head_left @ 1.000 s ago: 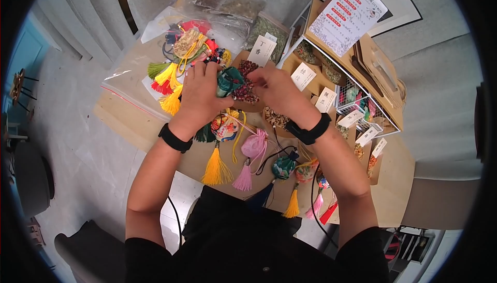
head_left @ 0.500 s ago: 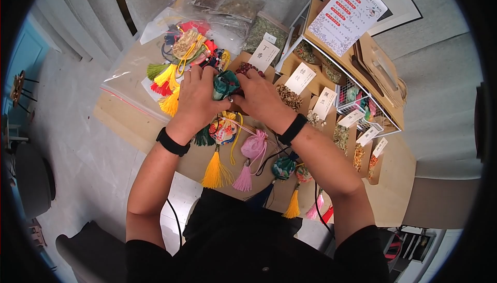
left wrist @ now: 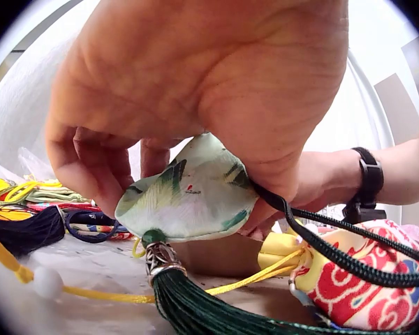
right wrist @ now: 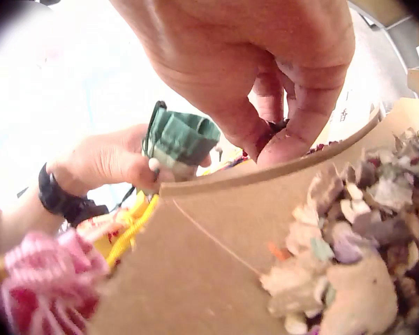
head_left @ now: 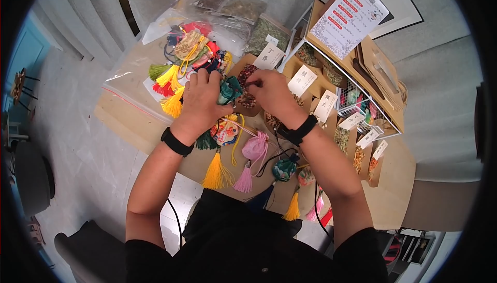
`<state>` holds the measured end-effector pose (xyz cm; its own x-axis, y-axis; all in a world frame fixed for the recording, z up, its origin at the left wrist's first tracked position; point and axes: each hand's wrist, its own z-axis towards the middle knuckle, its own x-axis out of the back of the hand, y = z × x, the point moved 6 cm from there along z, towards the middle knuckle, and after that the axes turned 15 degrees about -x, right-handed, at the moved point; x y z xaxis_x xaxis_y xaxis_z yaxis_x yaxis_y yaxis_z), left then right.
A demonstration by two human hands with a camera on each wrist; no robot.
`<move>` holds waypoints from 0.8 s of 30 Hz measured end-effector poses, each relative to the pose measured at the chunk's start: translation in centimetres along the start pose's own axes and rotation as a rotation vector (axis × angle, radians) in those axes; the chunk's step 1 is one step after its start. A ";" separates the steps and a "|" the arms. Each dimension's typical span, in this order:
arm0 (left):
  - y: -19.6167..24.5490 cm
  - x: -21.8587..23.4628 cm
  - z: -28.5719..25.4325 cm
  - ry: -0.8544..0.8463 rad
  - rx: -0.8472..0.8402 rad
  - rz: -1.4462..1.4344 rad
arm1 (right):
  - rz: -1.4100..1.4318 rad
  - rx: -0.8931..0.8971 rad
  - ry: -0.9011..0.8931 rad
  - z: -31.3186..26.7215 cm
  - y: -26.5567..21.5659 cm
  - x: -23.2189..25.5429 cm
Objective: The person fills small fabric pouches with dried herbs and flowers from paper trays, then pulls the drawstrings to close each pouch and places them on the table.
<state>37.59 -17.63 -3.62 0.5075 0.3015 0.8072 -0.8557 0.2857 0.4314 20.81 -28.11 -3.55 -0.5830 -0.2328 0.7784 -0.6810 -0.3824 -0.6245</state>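
Observation:
My left hand (head_left: 199, 100) holds a green drawstring pouch (head_left: 229, 92), its mouth open and facing up. In the left wrist view the pouch's pale patterned underside (left wrist: 188, 195) shows, with a dark green tassel (left wrist: 202, 303) hanging from a silver bead cap. My right hand (head_left: 275, 94) is over a brown paper box of dark red dried flower bits (head_left: 247, 71), just right of the pouch. Thumb and fingertips pinch a few dark bits (right wrist: 278, 127), seen close above the box's edge in the right wrist view. A black cord (left wrist: 335, 258) trails from the pouch.
Nearer me lie tasselled pouches, among them a pink one (head_left: 254, 147) and a floral one (head_left: 225, 130). More pouches (head_left: 189, 50) pile at the left. Boxes of dried herbs with label cards (head_left: 325, 106) run rightward, before a shelf carrying a printed sign (head_left: 349, 19).
My right hand moved left from the dried flowers to the pouch's mouth, then returned to the flower box. The left hand kept hold of the pouch nearly in place.

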 end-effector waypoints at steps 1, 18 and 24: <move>0.1 0.0 0.0 0.001 0.000 0.004 | 0.064 -0.087 -0.044 0.2 0.2 0.4; 2.1 -0.3 0.7 0.100 -0.090 0.038 | 0.342 -0.098 -0.314 -1.2 -5.3 1.9; 1.8 0.2 0.6 0.115 -0.051 -0.001 | 0.312 -0.071 -0.200 -1.4 -6.3 4.1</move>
<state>36.12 -17.63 -2.46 0.5192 0.4028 0.7538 -0.8504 0.3309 0.4090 22.15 -25.40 3.49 -0.6739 -0.5010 0.5430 -0.5173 -0.2047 -0.8309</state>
